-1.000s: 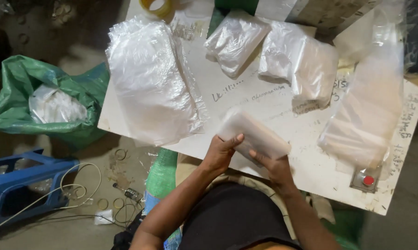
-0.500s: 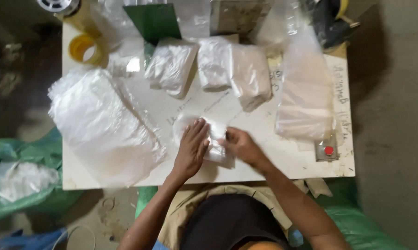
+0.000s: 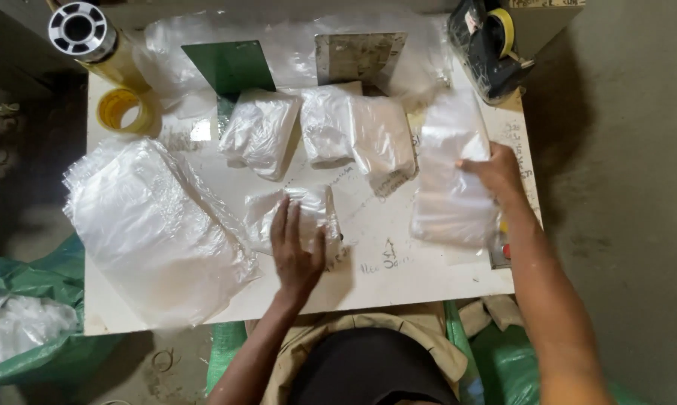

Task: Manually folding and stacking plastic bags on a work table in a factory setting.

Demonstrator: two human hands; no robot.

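My left hand (image 3: 295, 251) lies flat, fingers apart, on a small folded clear plastic packet (image 3: 292, 215) near the middle of the white table (image 3: 368, 277). My right hand (image 3: 496, 171) reaches to the right side and grips the edge of a stack of clear plastic bags (image 3: 451, 176). Three filled clear packets (image 3: 259, 131) (image 3: 325, 124) (image 3: 383, 139) lie in a row behind the folded one.
A large heap of clear bags (image 3: 151, 229) fills the table's left side. Tape rolls (image 3: 126, 109) (image 3: 79, 31) sit at the back left, a green plate (image 3: 229, 66) and a metal plate (image 3: 359, 56) at the back, a tape dispenser (image 3: 492, 45) back right. Green sacks (image 3: 23, 330) lie on the floor.
My right hand has left the small packet and moved right onto the bag stack. My left hand now presses the packet flat on the table. The camera view shifted.
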